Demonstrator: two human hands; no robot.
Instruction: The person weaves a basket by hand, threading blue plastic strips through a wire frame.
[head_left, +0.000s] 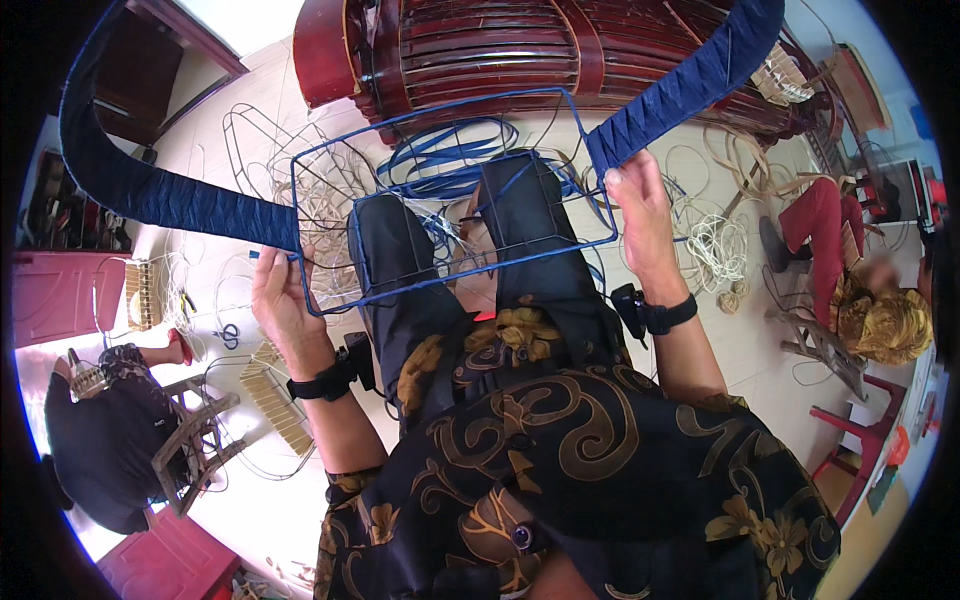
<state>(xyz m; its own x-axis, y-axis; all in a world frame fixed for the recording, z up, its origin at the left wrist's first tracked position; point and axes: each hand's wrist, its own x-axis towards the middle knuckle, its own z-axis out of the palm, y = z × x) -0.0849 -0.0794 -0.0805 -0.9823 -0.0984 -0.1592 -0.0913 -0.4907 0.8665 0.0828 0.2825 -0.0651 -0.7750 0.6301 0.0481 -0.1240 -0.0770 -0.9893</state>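
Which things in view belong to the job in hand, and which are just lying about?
In the job:
- blue-edged wire frame, with the left hand and right hand at its ends
- blue-wrapped bands
- probably the blue strips, matching in colour

Lying about:
- dark red bench
- pale cord coil
- red stool

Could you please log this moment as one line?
left hand: holding wire frame, left side; right hand: touching right side; frame: blue-edged, above the lap; wrapped bands: blue, each side; floor: blue strip coil
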